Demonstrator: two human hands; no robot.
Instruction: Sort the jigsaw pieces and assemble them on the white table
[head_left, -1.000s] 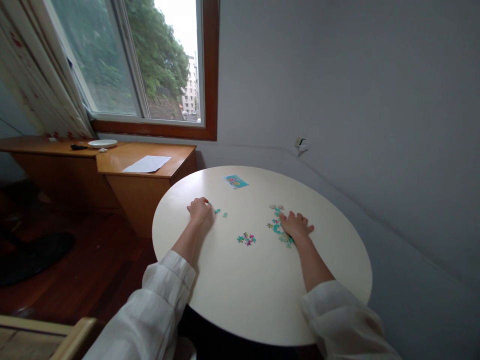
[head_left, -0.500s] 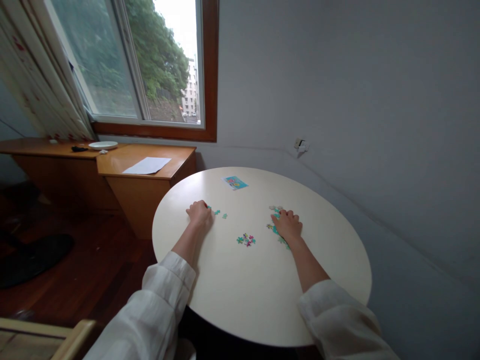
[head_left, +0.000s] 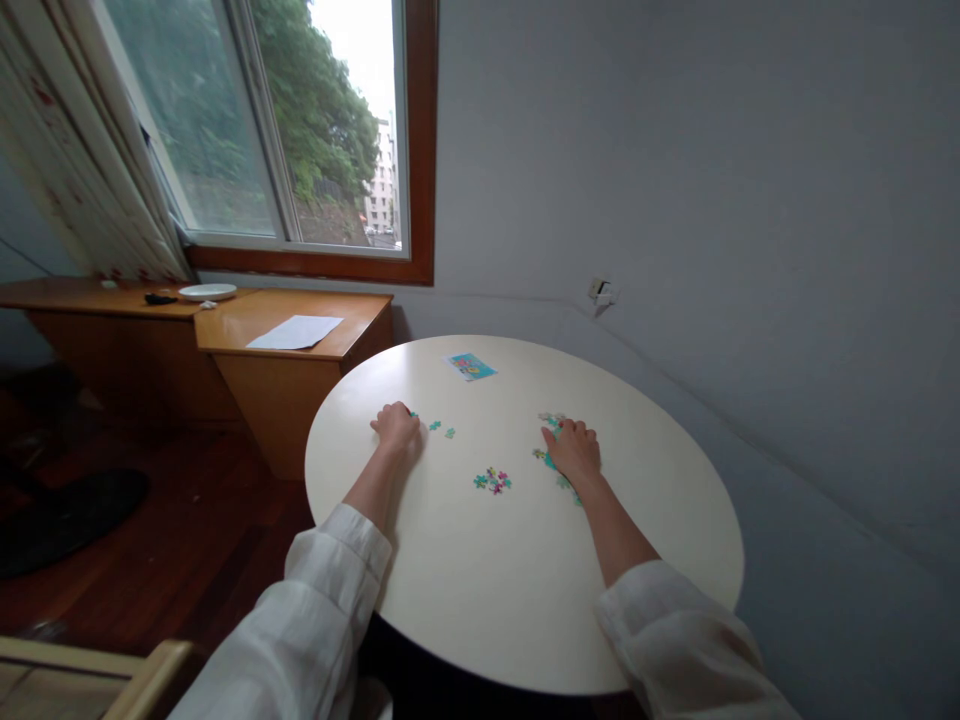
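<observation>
Both my hands rest on a round cream table (head_left: 487, 590). My left hand (head_left: 396, 427) is curled closed near the left rim, with a teal puzzle piece at its fingertips and two loose teal pieces (head_left: 441, 429) just right of it. My right hand (head_left: 574, 449) lies with its fingers drawn together on a cluster of joined teal puzzle pieces (head_left: 553, 420), covering most of it. A small group of pink and teal pieces (head_left: 493, 481) sits between my hands. A small picture card (head_left: 471, 366) lies at the far side of the table.
A wooden sideboard (head_left: 292, 370) stands to the left under the window, with a white sheet of paper (head_left: 295, 331) and a white plate (head_left: 208, 292) on it. Grey walls close in behind and to the right. A wooden chair edge (head_left: 142, 680) shows at bottom left.
My right hand slid left over the puzzle cluster and its spread fingers closed together. My left hand stayed nearly still.
</observation>
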